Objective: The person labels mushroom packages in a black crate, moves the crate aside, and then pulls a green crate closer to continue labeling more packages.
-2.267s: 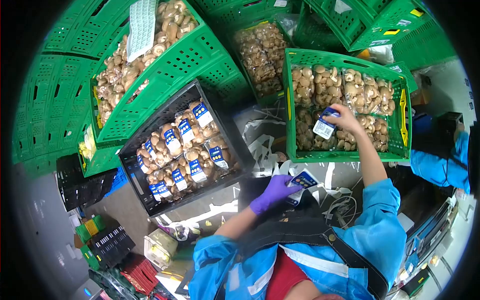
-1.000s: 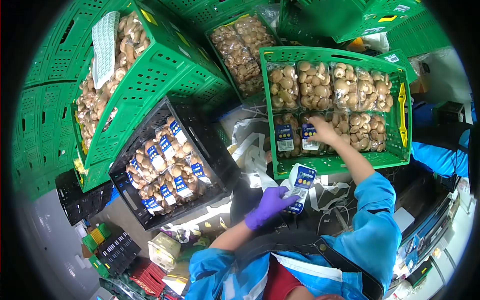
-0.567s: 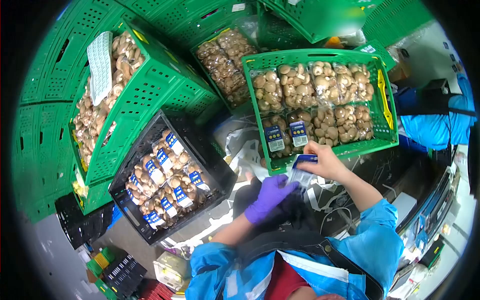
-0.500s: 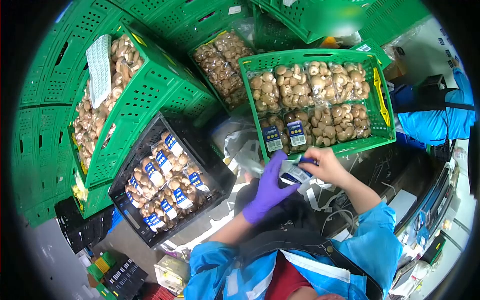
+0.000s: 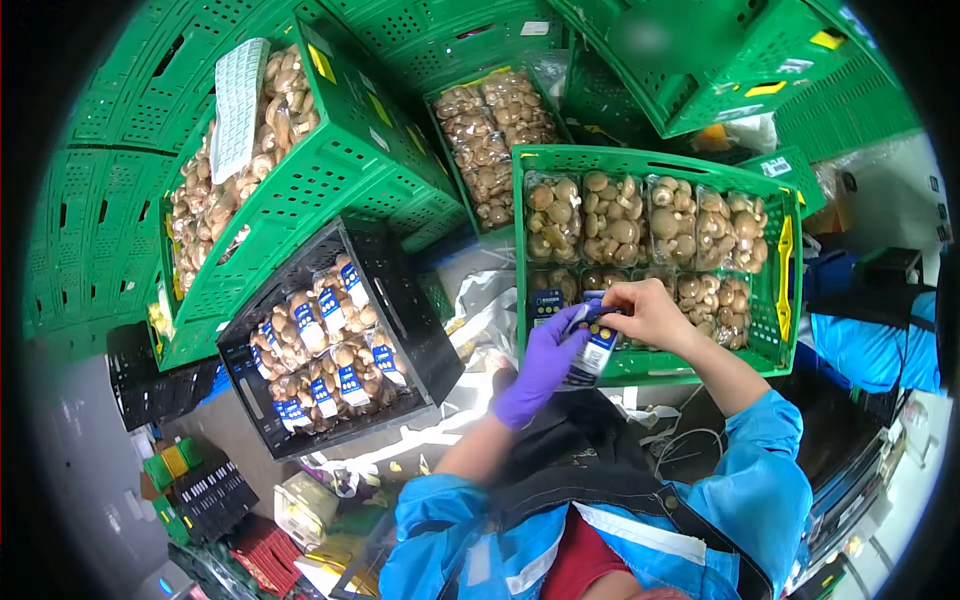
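Note:
My left hand [image 5: 537, 366], in a purple glove, grips a strip of blue and white labels [image 5: 592, 354]. My bare right hand [image 5: 648, 314] pinches the top of that strip, right above the front edge of a green crate [image 5: 650, 366]. The crate holds wrapped mushroom packs [image 5: 650, 218]; one pack at its front left carries a blue label [image 5: 545, 302]. Both hands meet over the crate's front row and hide some packs there.
A black crate [image 5: 420, 330] of labelled mushroom packs sits to the left. Tilted green crates of loose mushrooms [image 5: 330, 170] stand behind it, one topped by a white label sheet [image 5: 235, 105]. Another person's blue sleeve [image 5: 875, 350] is at the right. White backing strips [image 5: 480, 320] litter the surface.
My right hand left the packs in the green crate and came back to the label strip. My left hand rose with the strip toward the crate's front edge.

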Demonstrator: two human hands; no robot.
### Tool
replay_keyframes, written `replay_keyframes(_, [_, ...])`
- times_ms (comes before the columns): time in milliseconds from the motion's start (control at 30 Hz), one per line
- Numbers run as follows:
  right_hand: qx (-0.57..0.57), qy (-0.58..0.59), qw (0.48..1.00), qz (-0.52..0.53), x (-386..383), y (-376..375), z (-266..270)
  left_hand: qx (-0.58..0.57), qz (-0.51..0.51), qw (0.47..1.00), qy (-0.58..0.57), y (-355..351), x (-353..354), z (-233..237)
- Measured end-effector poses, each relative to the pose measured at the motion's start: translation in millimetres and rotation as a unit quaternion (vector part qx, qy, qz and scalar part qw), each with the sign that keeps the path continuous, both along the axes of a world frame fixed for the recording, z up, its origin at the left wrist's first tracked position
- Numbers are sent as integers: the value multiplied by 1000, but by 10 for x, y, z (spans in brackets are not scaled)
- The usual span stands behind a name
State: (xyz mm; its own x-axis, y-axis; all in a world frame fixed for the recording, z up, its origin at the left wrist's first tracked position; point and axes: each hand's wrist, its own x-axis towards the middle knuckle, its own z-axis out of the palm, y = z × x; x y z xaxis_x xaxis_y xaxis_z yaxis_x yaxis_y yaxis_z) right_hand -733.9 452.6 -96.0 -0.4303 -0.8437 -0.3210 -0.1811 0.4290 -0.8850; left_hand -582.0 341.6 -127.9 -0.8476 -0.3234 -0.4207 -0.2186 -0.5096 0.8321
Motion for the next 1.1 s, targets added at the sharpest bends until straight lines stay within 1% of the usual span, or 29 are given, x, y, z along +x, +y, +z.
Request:
replay_keyframes(33, [-31,81,996,22,-65,-36,-38,-3,47,998,-30,29,-55,-141])
replay_keyframes(67, [-63,164,983,43,-142,-80,-64,-5,53,998,-31,1,-86,-191])
replay_keyframes(100, [4,90,995,47,-231,-134,-55,-61,24,992,-112,-46,-115,-207])
replay_keyframes(133, [2,90,994,54,-360,-192,-149,-115,-5,974,-194,-75,-128,-227])
replay_keyframes(167, [-23,74,995,69,-549,-274,-326,-65,7,983,-170,-69,-102,-256])
replay_keyframes(200, [-49,55,994,83,-746,-380,-481,-67,-57,986,-144,-75,-41,-298])
replay_keyframes(267, [13,15,1000,0,-1183,-692,-693,-44,-69,976,-203,49,68,-278])
replay_keyframes(333, [31,38,999,-12,-1355,-989,-1036,-63,-59,975,-207,132,235,-445])
replay_keyframes(367, [29,47,998,24,-1384,-1097,-1269,-21,-52,977,-206,121,270,-408])
replay_keyframes(400, [52,103,992,55,-1292,-1202,-1279,-5,-35,980,-198,128,302,-411])
replay_keyframes(467, [103,190,969,116,-1172,-1365,-1607,6,-16,982,-189,102,276,-337])
replay_keyframes(500, [182,263,938,135,-1082,-1423,-1517,7,-13,982,-189,86,250,-313])
replay_keyframes(533, [182,263,937,138,-1054,-1384,-1396,28,4,984,-175,65,221,-288])
replay_keyframes(567, [156,348,920,89,-1037,-1338,-1262,49,20,986,-160,35,187,-249])
replay_keyframes(600, [128,430,893,37,-1016,-1286,-1120,24,19,985,-167,-4,125,-171])
replay_keyframes(633, [79,379,922,-11,-986,-1183,-999,-3,18,985,-169,-17,96,-184])
replay_keyframes(700, [-15,168,986,9,-937,-869,-982,-32,13,985,-167,-61,23,-222])
replay_keyframes(733, [88,-171,981,39,-835,-740,-569,-22,-1,986,-165,-68,-17,-231])
replay_keyframes(767, [60,-175,977,111,-723,-572,-441,-11,-17,986,-164,-61,-49,-243])
replay_keyframes(800, [15,-49,989,137,-631,-453,-284,-9,-22,986,-163,-69,-80,-273])
replay_keyframes(833, [-12,-6,996,92,-574,-363,-316,-261,-25,958,-117,-90,-117,-312])
replay_keyframes(867, [-20,-13,998,63,-550,-259,-291,-495,-26,866,-63,-99,-167,-339])
replay_keyframes(900, [-21,-13,997,79,-520,-181,-270,-528,35,847,-51,-69,-282,-240])
replay_keyframes(933, [-22,-13,995,96,-503,-119,-260,-528,33,847,-49,-52,-378,-172])
replay_keyframes(967, [-7,-23,992,126,-504,-68,-258,-403,13,915,-15,-31,-451,-117])
replay_keyframes(1000, [-5,-24,992,123,-518,-40,-246,-270,-8,963,18,5,-494,-102])
replay_keyframes(1033, [-28,69,991,110,-542,-28,-226,-204,-8,979,11,76,-526,-174])
replay_keyframes(1067, [-51,163,981,96,-573,-25,-212,-204,-10,979,11,95,-537,-199])
replay_keyframes(1100, [-58,170,983,44,-607,-50,-206,-129,-9,989,-73,110,-551,-217])
